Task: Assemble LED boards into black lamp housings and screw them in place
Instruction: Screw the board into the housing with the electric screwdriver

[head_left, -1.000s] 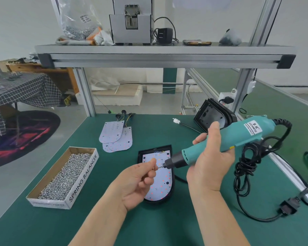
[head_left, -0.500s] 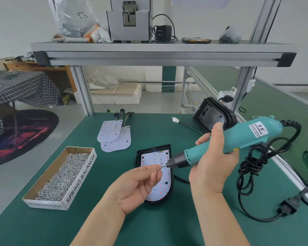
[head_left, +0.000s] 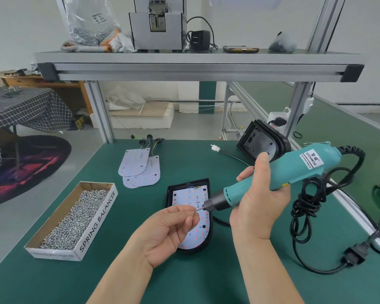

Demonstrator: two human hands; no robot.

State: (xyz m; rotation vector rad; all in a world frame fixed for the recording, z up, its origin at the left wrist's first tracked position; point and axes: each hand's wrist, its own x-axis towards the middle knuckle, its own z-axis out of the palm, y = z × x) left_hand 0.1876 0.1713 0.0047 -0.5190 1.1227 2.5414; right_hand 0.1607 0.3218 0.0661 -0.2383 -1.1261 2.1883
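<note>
A: What lies on the green bench (head_left: 140, 216)?
B: A black lamp housing (head_left: 188, 182), white LED board (head_left: 184, 198) inside, partly behind both hands.
A: The hands?
B: Right hand (head_left: 259, 207) wraps a teal screwdriver (head_left: 294, 170); left hand (head_left: 167, 231) pinches a tiny screw (head_left: 194, 212), barely discernible.

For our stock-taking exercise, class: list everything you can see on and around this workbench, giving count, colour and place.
lamp housing: one, black, flat at the middle of the green mat
LED board: one, white, inside the lamp housing
spare LED boards: at least two, white, overlapping, far left
empty housings: count unclear, black, leaning far right
screw box: one, cardboard, left, full of silver screws
electric screwdriver: one, teal, raised over the mat
power cord: one, black, coiled right
screw bag: one, clear, on the shelf
screw: one, silver, at the bit
left hand: pinches the screw
right hand: grips the electric screwdriver
</note>
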